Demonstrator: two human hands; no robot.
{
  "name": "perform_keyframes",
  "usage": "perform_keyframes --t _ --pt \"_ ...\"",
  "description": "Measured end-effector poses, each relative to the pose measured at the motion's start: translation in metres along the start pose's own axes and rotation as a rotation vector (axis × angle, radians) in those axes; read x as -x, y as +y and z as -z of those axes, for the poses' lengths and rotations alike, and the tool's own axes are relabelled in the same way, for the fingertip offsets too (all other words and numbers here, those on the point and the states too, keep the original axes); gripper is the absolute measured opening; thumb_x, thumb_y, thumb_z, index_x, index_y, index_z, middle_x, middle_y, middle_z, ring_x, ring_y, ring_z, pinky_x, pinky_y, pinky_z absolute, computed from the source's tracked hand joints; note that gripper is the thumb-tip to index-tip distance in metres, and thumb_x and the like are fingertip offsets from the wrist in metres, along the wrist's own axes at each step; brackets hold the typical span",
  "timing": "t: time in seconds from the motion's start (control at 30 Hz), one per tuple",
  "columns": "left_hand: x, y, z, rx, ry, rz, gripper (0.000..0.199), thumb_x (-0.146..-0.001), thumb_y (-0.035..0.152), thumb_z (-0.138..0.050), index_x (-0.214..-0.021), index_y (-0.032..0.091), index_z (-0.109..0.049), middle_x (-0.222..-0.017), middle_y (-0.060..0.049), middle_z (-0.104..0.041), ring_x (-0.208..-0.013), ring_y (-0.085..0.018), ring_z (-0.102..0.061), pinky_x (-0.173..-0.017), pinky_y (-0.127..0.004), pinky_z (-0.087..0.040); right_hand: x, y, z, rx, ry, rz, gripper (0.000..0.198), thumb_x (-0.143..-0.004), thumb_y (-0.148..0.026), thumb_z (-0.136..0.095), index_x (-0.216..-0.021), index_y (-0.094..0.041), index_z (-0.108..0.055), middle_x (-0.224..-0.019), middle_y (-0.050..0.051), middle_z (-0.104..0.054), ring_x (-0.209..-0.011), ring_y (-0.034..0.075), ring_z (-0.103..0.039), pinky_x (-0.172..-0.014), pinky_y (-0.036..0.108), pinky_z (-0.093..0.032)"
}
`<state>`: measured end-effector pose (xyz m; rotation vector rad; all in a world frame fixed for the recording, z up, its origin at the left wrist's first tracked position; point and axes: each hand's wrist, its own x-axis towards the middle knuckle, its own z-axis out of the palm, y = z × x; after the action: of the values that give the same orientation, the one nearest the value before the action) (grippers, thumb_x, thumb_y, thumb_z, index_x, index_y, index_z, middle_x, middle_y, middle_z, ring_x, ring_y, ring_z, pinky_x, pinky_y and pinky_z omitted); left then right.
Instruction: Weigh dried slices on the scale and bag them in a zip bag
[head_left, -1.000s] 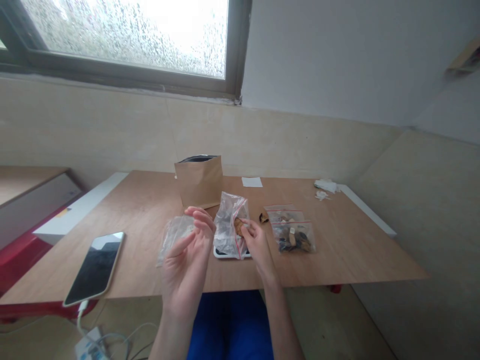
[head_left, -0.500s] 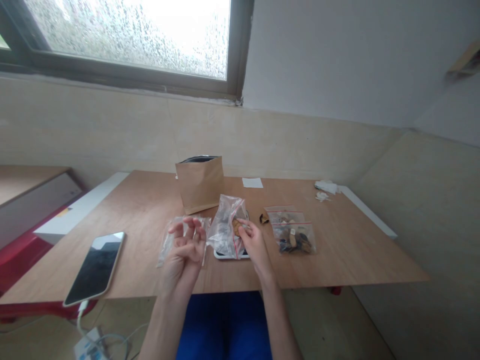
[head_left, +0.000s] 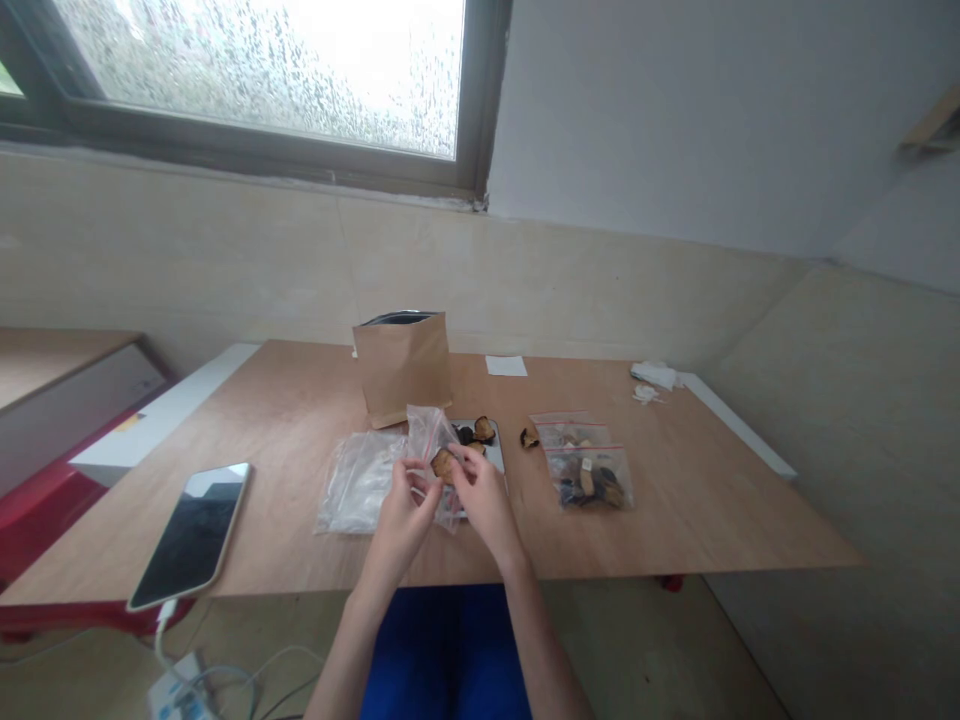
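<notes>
Close together above the middle of the table, both my hands are closed. My left hand [head_left: 405, 510] pinches a clear zip bag [head_left: 429, 425] with a red seal line. Between the fingertips of my right hand [head_left: 486, 500] is a brown dried slice with a dark rim [head_left: 442, 465], in front of the bag. Whether the slice is partly inside the bag I cannot tell. Under and behind my hands lies a flat white-edged plate [head_left: 495, 456], bearing several dark dried slices [head_left: 484, 430]. A stack of clear bags [head_left: 356, 485] lies beside my left hand.
A brown paper pouch [head_left: 405, 370] stands with its top open at the back. On the right are filled zip bags [head_left: 592, 480] and a loose dried piece [head_left: 529, 438]. A phone [head_left: 191, 535] with a cable lies left. White paper [head_left: 506, 366] and crumpled tissue [head_left: 656, 375] are farther back.
My left hand, raised with fingers apart before, has come right and down to grip the bag. The bag has shifted left, uncovering the slices on the plate. My right hand has moved slightly left.
</notes>
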<state>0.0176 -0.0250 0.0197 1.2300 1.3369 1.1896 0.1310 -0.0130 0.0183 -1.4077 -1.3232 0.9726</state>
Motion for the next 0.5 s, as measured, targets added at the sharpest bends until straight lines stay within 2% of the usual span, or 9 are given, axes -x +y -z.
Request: perform_keyframes --t 0.1,0.2,0.27,0.37,0.5 --pt "0.001 0.000 0.008 -0.117 0.109 -0.027 0.018 -0.069 0.025 -0.051 -0.085 0.021 -0.046 -0.050 0.009 -0.041 -0.044 -0.012 -0.044 -0.045 -0.022 -0.033 0.000 -0.004 0.001 0.235 0.107 0.025 0.022 -0.079 -0.025 -0.047 -0.094 -0.020 -0.062 -0.058 0.000 -0.060 -0.048 0.015 -0.053 -0.045 0.023 -0.035" --pt "0.001 0.008 0.016 -0.200 0.253 -0.047 0.012 -0.069 0.024 -0.048 -0.081 0.022 -0.048 -0.044 0.010 -0.035 -0.040 -0.011 -0.039 -0.043 -0.022 -0.030 -0.002 -0.009 0.004 0.465 0.223 -0.035 0.018 -0.076 -0.021 -0.049 -0.089 -0.021 -0.061 -0.058 0.000 -0.060 -0.053 0.017 -0.055 -0.047 0.024 -0.032" --pt "0.002 0.014 0.018 -0.183 0.277 -0.064 0.013 -0.068 0.026 -0.048 -0.080 0.022 -0.049 -0.043 0.010 -0.035 -0.038 -0.011 -0.038 -0.042 -0.021 -0.029 -0.002 -0.012 0.004 0.498 0.234 -0.072 0.018 -0.076 -0.021 -0.050 -0.091 -0.021 -0.059 -0.062 0.001 -0.061 -0.055 0.018 -0.056 -0.047 0.024 -0.032" --pt "0.001 0.020 0.018 -0.083 0.210 -0.022 0.023 -0.068 0.028 -0.049 -0.090 0.020 -0.050 -0.042 0.010 -0.037 -0.036 -0.012 -0.041 -0.040 -0.021 -0.031 -0.002 -0.015 0.002 0.353 0.144 -0.041 0.020 -0.081 -0.030 -0.050 -0.097 -0.021 -0.055 -0.062 0.000 -0.059 -0.053 0.017 -0.054 -0.047 0.024 -0.033" --pt "-0.002 0.017 0.016 0.070 0.186 0.051 0.046 -0.066 0.033 -0.053 -0.108 0.017 -0.045 -0.047 0.009 -0.047 -0.038 -0.013 -0.048 -0.042 -0.022 -0.039 -0.006 -0.009 0.005 -0.015 -0.101 0.101 0.035 -0.085 -0.042 -0.046 -0.111 -0.018 -0.048 -0.062 -0.003 -0.056 -0.054 0.013 -0.052 -0.052 0.022 -0.040"
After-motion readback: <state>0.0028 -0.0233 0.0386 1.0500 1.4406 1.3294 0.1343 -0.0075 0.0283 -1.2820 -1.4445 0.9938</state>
